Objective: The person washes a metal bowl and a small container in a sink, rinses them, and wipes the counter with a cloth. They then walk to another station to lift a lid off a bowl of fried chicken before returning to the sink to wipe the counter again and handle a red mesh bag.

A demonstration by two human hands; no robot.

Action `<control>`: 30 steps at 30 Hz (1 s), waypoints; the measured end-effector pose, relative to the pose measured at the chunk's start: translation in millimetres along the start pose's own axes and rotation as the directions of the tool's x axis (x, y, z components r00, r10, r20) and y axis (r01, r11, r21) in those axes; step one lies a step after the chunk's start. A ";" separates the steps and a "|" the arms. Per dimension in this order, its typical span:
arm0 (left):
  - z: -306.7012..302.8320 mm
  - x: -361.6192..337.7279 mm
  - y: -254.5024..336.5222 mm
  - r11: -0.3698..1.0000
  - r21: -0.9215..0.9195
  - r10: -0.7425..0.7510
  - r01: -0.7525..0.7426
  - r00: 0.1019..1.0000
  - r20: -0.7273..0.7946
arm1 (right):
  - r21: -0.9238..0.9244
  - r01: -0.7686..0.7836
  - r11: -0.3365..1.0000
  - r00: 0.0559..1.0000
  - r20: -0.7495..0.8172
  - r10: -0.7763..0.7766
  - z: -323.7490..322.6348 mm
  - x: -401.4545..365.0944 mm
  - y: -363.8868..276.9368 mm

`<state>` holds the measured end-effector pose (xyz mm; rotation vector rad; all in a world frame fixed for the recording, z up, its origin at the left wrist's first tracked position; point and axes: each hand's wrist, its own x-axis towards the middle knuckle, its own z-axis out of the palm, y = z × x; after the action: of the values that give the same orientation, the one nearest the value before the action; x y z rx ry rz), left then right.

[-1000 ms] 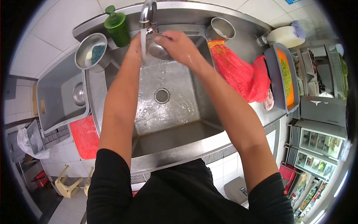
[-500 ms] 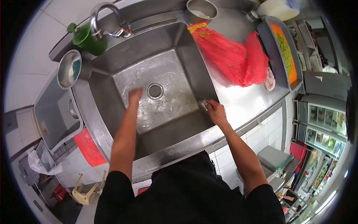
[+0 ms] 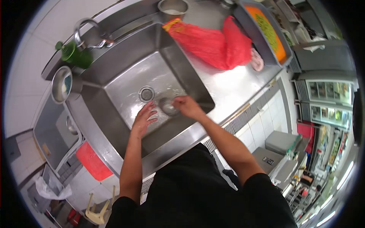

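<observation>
Inside the steel sink [image 3: 125, 125], my right hand [image 3: 186, 106] pinches the edge of a small, round, shiny metal piece [image 3: 168, 108]. Motion smears it, so I cannot tell its exact kind. My left hand [image 3: 144, 118] is just left of it, fingers spread and nothing in them. Both hands are over the wet sink floor, nearer to me than the round drain [image 3: 146, 94].
A curved tap [image 3: 81, 36] and a green bottle [image 3: 74, 55] stand at the back left. One metal bowl [image 3: 62, 85] sits on the left rim, another [image 3: 173, 9] behind the sink. To the right lie a red mesh bag [image 3: 213, 45] and a grey tub [image 3: 258, 40].
My right hand has moved left over the sink floor with the metal piece. My left hand has come nearer, its fingers now spread. The whole view has shifted.
</observation>
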<state>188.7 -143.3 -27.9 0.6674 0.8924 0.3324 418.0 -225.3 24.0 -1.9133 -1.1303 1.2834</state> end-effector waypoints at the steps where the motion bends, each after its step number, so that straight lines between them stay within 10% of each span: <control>1: -0.9 -1.8 3.4 0.993 -0.087 -0.073 0.079 0.995 0.063 | 0.092 0.000 0.996 1.000 -0.007 0.001 17.4 -3.2 5.5; 6: -31.3 -6.4 -19.3 0.982 -0.065 -0.172 0.175 0.983 0.061 | 0.224 -0.055 0.973 0.998 0.024 0.051 39.9 -26.0 1.5; 8: -48.5 -16.3 -20.5 0.977 0.180 -0.086 0.117 0.982 -0.170 | 0.032 -0.041 0.999 0.985 -0.165 0.046 26.8 -38.4 5.5; 9: -74.8 -5.9 -38.4 0.681 0.732 0.278 0.024 0.916 -0.289 | -0.064 -0.044 0.997 0.967 -0.255 0.026 18.1 -44.1 7.9; 12: -82.0 -31.4 -24.5 0.314 0.947 0.637 0.071 0.724 -0.266 | 0.158 0.155 0.975 0.865 -0.498 -0.057 -25.7 -60.5 63.5; 24: -87.8 -26.0 -38.9 0.357 0.910 0.543 0.211 0.746 -0.386 | 0.318 -0.225 0.921 0.566 -0.726 0.389 -50.7 -257.5 186.0; 30: -179.6 58.8 -133.5 0.169 0.896 0.079 0.411 0.901 -0.427 | 0.475 -0.603 0.642 0.555 -0.329 0.764 9.4 -350.1 261.0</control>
<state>78.9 -141.8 -231.6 1.7732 1.5710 -0.4764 431.7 -657.8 -35.0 -2.3278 0.1699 1.0936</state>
